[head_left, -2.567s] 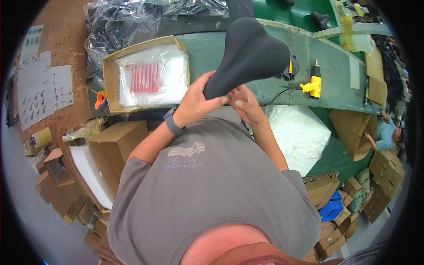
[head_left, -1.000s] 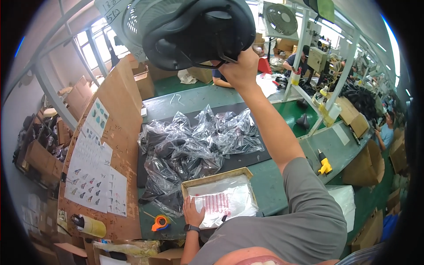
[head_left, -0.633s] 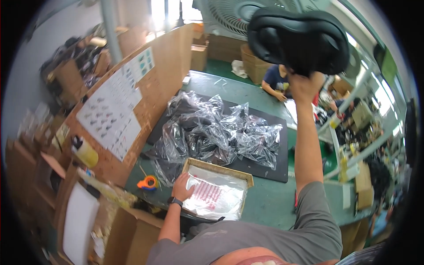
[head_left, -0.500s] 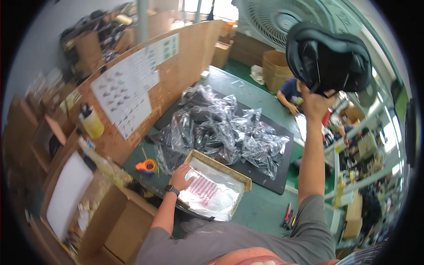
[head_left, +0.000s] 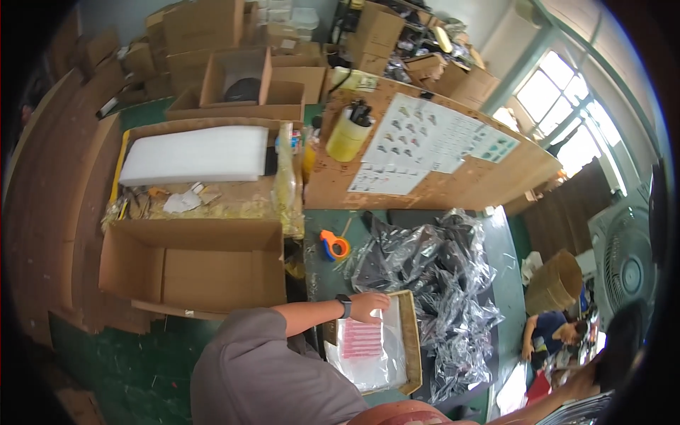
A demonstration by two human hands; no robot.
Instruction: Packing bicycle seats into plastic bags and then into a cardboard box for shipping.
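My left hand (head_left: 370,306), with a dark watch on its wrist, lies on a stack of clear plastic bags (head_left: 393,354) with red print. Its fingers are stretched over the bags' upper edge. The bags sit in a shallow cardboard tray (head_left: 412,333) on the green table. Out at the right rim, my right hand (head_left: 582,382) holds up a black bicycle saddle (head_left: 625,347); dark shading and the picture's edge hide much of both. Beyond the tray lies a heap of dark things wrapped in clear plastic (head_left: 453,283).
An orange and blue tape dispenser (head_left: 334,246) lies left of the wrapped heap. An open cardboard box (head_left: 205,273) stands at my left. Behind the table rises a wooden board (head_left: 453,180) with picture sheets and a yellow holder (head_left: 347,138). A fan (head_left: 627,262) and another person (head_left: 549,336) are at right.
My view has swung left, bringing the open box and stacked cartons into sight. The saddle and my right hand now appear at the right rim. My left hand stays on the bags.
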